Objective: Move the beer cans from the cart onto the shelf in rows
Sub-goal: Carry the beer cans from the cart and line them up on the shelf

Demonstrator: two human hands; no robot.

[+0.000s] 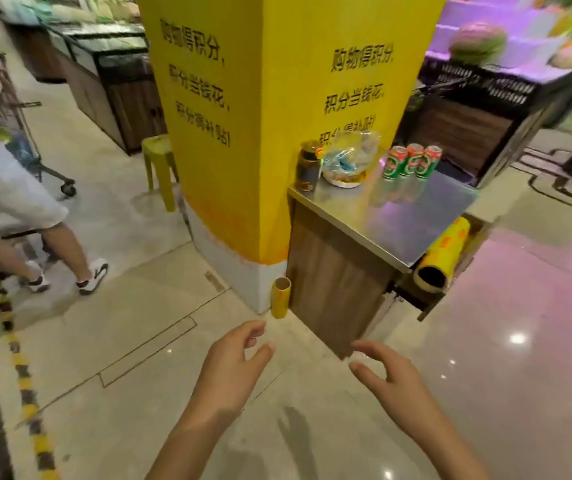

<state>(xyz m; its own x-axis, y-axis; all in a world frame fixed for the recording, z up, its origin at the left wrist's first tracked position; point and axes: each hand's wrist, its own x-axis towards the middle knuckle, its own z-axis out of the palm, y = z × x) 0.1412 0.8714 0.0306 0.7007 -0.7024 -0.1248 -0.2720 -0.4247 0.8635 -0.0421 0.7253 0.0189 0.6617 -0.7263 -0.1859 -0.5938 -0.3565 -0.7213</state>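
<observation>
Three green beer cans [412,162] already stand close together in one row at the back of the steel bench [398,220], beside the yellow pillar [277,133]. I judge the task is only begun; the cart with the other cans I cannot identify. Both the left hand [232,368] and the right hand [393,377] are free, fingers loosely bent, holding nothing, above the shiny tiled floor [139,341]. A dark jar [308,166] and a plastic bag [350,157] share the bench.

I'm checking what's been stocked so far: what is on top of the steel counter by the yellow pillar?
On the steel counter: three green beer cans in a row, a dark jar, and a clear plastic bag over a bowl. The bowl's contents are too blurred to identify.
</observation>
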